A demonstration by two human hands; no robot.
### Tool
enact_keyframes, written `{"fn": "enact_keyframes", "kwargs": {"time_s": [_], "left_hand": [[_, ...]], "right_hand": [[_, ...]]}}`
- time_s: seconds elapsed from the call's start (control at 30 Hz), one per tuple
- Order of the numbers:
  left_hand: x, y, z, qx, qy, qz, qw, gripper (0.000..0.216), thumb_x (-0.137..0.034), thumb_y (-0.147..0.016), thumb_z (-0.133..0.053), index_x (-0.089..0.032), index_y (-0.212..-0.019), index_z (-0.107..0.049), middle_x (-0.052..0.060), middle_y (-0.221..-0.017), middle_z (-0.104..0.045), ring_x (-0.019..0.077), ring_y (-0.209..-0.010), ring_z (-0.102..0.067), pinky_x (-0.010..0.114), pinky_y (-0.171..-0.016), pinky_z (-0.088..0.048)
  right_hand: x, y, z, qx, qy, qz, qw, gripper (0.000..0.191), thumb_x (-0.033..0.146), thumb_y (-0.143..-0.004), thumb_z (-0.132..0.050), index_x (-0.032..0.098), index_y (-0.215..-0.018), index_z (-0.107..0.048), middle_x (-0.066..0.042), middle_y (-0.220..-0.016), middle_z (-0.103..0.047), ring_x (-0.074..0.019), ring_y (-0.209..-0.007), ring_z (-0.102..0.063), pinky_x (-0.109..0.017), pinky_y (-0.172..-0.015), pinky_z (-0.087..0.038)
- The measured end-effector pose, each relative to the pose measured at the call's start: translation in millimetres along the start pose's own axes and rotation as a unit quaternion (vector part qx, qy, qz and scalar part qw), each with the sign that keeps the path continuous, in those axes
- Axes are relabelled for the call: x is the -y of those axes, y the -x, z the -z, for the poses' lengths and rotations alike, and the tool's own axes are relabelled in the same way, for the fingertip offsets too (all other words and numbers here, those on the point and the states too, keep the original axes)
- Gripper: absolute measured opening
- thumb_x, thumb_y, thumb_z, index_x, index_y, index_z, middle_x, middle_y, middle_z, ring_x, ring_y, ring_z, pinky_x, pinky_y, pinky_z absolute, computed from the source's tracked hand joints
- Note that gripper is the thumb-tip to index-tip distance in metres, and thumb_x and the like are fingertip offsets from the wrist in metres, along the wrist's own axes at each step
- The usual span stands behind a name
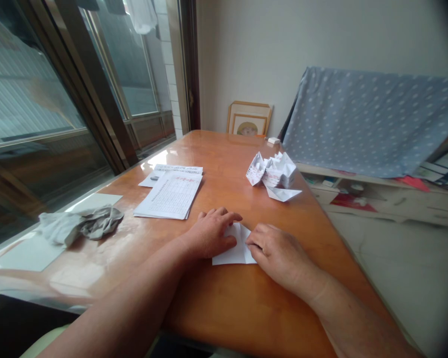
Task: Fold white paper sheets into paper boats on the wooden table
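A small white sheet of folded paper (pixel 229 256) lies on the wooden table (pixel 224 303) in front of me, with a crease down its middle. My left hand (pixel 212 233) rests on its left side, fingers stretched out and the thumb on the paper. At the right edge, my right hand (pixel 271 246) has its fingers curled together and closed on the paper. Beyond the hands, to the right, sits a pile of folded paper shapes (pixel 272 171), some with red writing.
A stack of printed sheets (pixel 169 196) lies left of centre. Grey cloths (pixel 100 221) are bunched at the table's left side. A small white object (pixel 273 140) sits at the far edge. A dotted blue cloth (pixel 369 119) hangs over something beyond the table's right side.
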State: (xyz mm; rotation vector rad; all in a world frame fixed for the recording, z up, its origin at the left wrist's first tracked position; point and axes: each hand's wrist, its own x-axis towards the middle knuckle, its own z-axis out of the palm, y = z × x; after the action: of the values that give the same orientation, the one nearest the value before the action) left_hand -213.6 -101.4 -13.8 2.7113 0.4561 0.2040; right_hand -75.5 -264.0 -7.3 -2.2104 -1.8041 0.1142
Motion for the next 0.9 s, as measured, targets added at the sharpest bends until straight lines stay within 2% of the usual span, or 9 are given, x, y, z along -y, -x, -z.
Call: {"fn": "enact_keyframes", "kwargs": {"time_s": [0.9], "left_hand": [[-0.8,-0.4,1.7,0.018,-0.03,-0.005,0.999,0.05,-0.032,-0.081,-0.06,-0.036,-0.131,-0.061,0.006,-0.117,-0.058,0.029,-0.117,-0.054,0.042,-0.096,-0.042]], "right_hand": [[2.9,1.1,1.0,-0.005,0.033,0.017,0.999,0.02,0.023,-0.094,-0.053,0.022,-0.078,-0.065,-0.001,-0.082,-0.062,-0.0158,-0.081,-0.057,-0.027,-0.072,-0.036]]}}
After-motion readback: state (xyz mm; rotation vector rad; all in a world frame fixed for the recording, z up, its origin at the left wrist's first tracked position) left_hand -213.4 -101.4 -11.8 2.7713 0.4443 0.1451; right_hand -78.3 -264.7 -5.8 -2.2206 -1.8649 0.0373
